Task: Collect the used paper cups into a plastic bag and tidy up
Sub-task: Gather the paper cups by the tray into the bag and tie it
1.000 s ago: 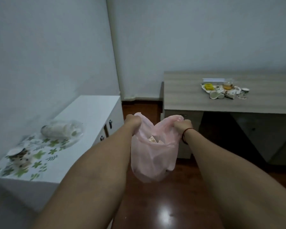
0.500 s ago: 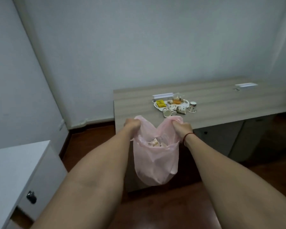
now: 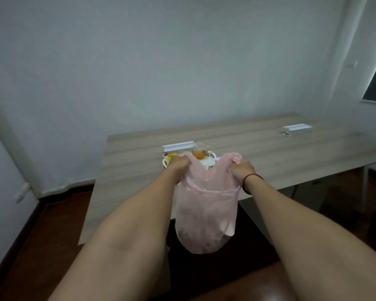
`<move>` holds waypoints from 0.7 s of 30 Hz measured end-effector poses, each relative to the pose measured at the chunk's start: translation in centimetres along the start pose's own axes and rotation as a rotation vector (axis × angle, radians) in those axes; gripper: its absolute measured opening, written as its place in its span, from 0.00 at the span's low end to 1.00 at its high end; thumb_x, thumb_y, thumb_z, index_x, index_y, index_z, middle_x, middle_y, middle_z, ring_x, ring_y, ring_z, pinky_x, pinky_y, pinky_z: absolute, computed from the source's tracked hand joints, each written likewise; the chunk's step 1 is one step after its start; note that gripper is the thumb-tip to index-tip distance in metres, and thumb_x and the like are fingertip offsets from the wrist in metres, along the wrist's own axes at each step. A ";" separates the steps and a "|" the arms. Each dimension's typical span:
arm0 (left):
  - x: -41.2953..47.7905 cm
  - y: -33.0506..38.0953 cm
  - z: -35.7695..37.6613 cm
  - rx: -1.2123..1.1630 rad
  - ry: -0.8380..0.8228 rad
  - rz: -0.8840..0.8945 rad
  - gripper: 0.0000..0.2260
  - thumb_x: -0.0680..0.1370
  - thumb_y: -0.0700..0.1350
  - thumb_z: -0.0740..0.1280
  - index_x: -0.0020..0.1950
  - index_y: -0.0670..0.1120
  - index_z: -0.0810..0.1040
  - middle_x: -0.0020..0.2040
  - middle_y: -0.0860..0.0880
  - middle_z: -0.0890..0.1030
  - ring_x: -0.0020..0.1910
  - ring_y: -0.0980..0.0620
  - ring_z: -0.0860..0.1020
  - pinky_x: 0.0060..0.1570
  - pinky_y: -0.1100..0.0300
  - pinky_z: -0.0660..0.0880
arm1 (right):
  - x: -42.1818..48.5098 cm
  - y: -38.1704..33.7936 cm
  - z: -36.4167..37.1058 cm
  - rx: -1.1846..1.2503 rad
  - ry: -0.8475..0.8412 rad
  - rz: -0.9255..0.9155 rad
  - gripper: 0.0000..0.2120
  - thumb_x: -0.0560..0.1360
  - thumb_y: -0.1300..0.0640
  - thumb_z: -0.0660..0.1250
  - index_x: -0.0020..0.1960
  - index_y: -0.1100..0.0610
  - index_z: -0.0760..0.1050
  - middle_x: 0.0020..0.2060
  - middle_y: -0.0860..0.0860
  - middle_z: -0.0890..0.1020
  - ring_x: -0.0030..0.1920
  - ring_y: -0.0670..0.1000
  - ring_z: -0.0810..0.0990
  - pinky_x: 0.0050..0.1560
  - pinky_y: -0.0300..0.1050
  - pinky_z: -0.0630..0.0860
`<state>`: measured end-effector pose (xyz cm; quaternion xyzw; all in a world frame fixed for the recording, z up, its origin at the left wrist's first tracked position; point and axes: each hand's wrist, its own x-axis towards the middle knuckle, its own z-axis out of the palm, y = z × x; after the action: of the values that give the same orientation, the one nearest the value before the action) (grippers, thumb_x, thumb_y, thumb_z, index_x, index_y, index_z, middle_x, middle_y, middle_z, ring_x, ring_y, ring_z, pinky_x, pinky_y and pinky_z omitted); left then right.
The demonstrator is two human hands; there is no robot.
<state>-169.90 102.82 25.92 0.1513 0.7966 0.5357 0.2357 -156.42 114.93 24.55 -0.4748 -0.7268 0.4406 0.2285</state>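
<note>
- Pink and thin, the plastic bag [image 3: 206, 216] hangs in the air between both arms, in front of the near edge of the table [image 3: 258, 153].
- The left hand [image 3: 178, 165] is closed on the bag's left handle, and the right hand [image 3: 241, 170] is closed on its right handle, pulling the mouth apart.
- A red string bracelet [image 3: 249, 181] circles the right wrist.
- Dark shapes show faintly through the bottom of the bag; what they are cannot be told.
- Just beyond the hands, a white tray [image 3: 166, 162] sits on the table with a glass of amber drink [image 3: 199, 152] and a yellow item [image 3: 172, 157], partly hidden by the bag.
- A white box [image 3: 297, 129] lies far right on the table.
</note>
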 end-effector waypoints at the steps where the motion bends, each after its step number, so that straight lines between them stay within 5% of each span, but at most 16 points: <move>1: 0.8 0.7 1.5 0.021 0.004 -0.002 0.15 0.80 0.40 0.60 0.64 0.35 0.74 0.59 0.38 0.79 0.55 0.42 0.79 0.47 0.56 0.73 | 1.4 0.2 -0.6 0.014 -0.005 0.005 0.16 0.78 0.58 0.61 0.62 0.65 0.75 0.60 0.63 0.79 0.60 0.61 0.78 0.50 0.45 0.71; 8: 9.2 4.6 9.7 0.044 0.012 -0.016 0.19 0.79 0.43 0.58 0.67 0.36 0.72 0.63 0.37 0.77 0.61 0.39 0.77 0.56 0.52 0.76 | 13.0 1.0 -3.6 0.047 0.062 0.017 0.18 0.78 0.59 0.63 0.64 0.68 0.73 0.64 0.64 0.76 0.64 0.62 0.76 0.60 0.49 0.73; 13: 15.3 7.2 14.6 0.019 -0.044 -0.029 0.11 0.78 0.40 0.60 0.57 0.38 0.76 0.45 0.41 0.78 0.41 0.44 0.77 0.35 0.60 0.70 | 21.9 1.0 -4.8 0.056 0.080 0.006 0.21 0.80 0.54 0.57 0.64 0.68 0.73 0.63 0.66 0.76 0.64 0.64 0.75 0.60 0.51 0.72; 16: 19.3 8.4 17.6 0.015 -0.028 -0.032 0.16 0.74 0.41 0.63 0.59 0.35 0.78 0.55 0.38 0.80 0.51 0.40 0.80 0.44 0.56 0.77 | 26.7 0.6 -5.7 0.068 0.093 0.011 0.22 0.81 0.52 0.56 0.64 0.69 0.72 0.63 0.67 0.76 0.64 0.64 0.75 0.61 0.52 0.72; 21: 23.2 10.2 22.5 -0.005 -0.082 -0.074 0.15 0.78 0.41 0.59 0.60 0.36 0.78 0.43 0.42 0.78 0.33 0.48 0.76 0.31 0.62 0.72 | 32.9 1.2 -7.4 0.095 0.153 0.042 0.21 0.80 0.53 0.58 0.63 0.70 0.73 0.63 0.67 0.76 0.63 0.64 0.76 0.61 0.52 0.73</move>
<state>-177.49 135.75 23.35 0.1428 0.7899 0.5220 0.2883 -164.92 147.55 24.46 -0.5108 -0.6754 0.4418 0.2962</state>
